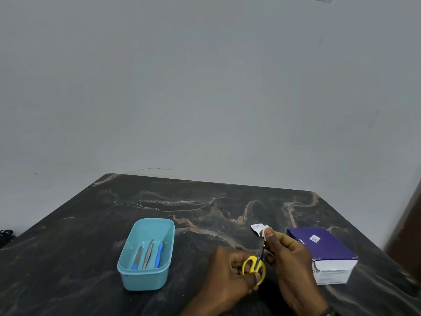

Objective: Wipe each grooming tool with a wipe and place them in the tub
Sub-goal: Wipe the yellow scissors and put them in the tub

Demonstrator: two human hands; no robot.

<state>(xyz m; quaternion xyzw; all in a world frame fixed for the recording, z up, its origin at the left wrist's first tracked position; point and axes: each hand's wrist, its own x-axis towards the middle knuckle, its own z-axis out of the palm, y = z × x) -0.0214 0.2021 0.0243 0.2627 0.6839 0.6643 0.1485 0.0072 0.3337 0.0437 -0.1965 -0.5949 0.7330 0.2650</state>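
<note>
We hold the scissors over the bench, with our left hand curled round the yellow loops and the blades pointing up and away from us. Our right hand pinches the wipe round the blade tips between thumb and fingers. The step in hand looks like wiping the blades.

To do it well, we judge it best to keep the left grip firm on the loops so the blades stay closed, then draw the wipe along the steel from pivot to tip, away from our fingers. We should turn the scissors to reach the other face, and go over the loops too. The wipe is small and crumpled, so we need a fresh fold for each pass.

The tub sits to the left of our left hand, near but apart. Three tools already lie along its floor, so the scissors seem to be the last piece. There is room beside them, and laying the scissors lengthwise should fit best.

The box stands just right of our right hand, close to the wrist, so we should take care not to knock it with a wide elbow swing. The bench's near edge is out of view below our hands. The path leftward to the tub has nothing in it.
</note>
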